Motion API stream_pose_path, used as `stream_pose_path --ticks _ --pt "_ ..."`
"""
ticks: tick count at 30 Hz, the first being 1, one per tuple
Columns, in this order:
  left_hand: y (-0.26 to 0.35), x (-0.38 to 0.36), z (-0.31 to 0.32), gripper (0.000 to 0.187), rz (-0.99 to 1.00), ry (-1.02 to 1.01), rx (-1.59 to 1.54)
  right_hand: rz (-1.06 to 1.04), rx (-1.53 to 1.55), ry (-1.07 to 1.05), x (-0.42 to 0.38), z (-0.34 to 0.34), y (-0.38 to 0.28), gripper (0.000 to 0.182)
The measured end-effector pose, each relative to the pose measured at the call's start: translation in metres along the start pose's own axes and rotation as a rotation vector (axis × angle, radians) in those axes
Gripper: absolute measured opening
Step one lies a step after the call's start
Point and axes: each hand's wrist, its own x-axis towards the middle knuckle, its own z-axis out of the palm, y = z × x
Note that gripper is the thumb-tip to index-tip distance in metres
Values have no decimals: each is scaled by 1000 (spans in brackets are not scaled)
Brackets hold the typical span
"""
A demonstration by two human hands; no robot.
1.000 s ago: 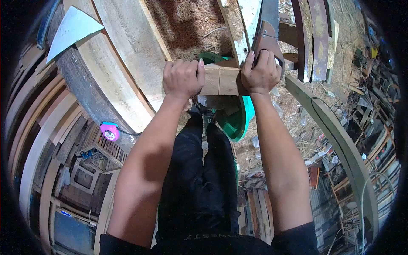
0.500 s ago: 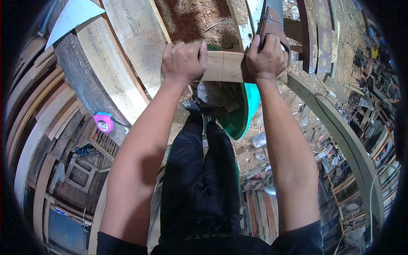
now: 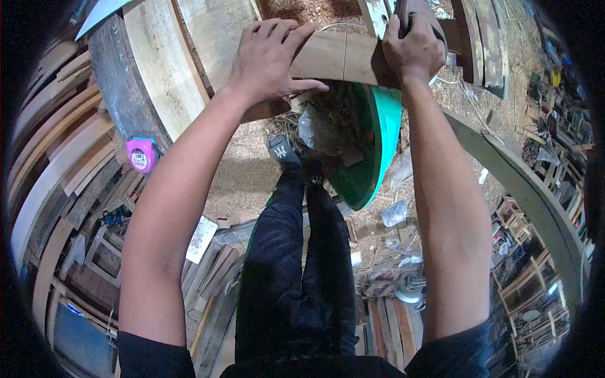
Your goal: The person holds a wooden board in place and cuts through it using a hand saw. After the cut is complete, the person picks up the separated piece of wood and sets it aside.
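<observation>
My right hand (image 3: 414, 51) is closed around the brown handle of a handsaw (image 3: 430, 11) at the upper right; its blade is mostly out of view. Beneath and beside that hand lies a wooden board (image 3: 320, 55), crosswise, with a thin line marked across it. My left hand (image 3: 268, 60) rests over the board's left part, fingers stretched toward the far edge and thumb apart along the near edge. Close to my left forearm sits a pink tape measure (image 3: 141, 155) on a dark plank.
Wide planks (image 3: 161, 69) fill the upper left. Below the board stands a green container (image 3: 386, 129) with scraps inside. A long curved beam (image 3: 523, 170) runs down the right. Wood stacks, plastic bags (image 3: 395, 214) and offcuts surround my feet.
My left hand has opened from a closed grip, its fingers and thumb spreading. The view has shifted, and my right hand still holds the handsaw.
</observation>
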Motion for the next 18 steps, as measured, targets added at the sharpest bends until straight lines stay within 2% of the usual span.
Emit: stream_pose_path --ticks 3,4,7,8,9,11,13,15,17,18 --pt "1 3 3 98 -39 -100 90 13 185 95 3 -7 1 31" --pt "1 4 3 97 -37 -112 127 79 270 65 2 -11 0 37" --pt "5 7 -7 95 -77 -179 52 61 332 37 6 -14 8 37" --pt "11 6 -11 95 -69 -170 57 139 520 0 10 -13 16 39" --pt "20 1 -16 96 -79 -104 66 284 661 -230 21 -22 29 47" --pt "35 -19 -32 96 -94 -55 80 308 805 -40 -3 -34 56 44" --pt "53 -42 -52 94 -161 -38 13 218 800 122 -49 -86 62 48" --pt "66 -67 -73 92 -134 -26 -2 361 650 66 -102 -134 84 48" --pt "81 -82 -105 92 -156 -106 -49 649 703 -32 -148 -189 98 42" --pt "84 -88 -120 94 -140 -136 -74 653 710 -17 -166 -209 111 42"
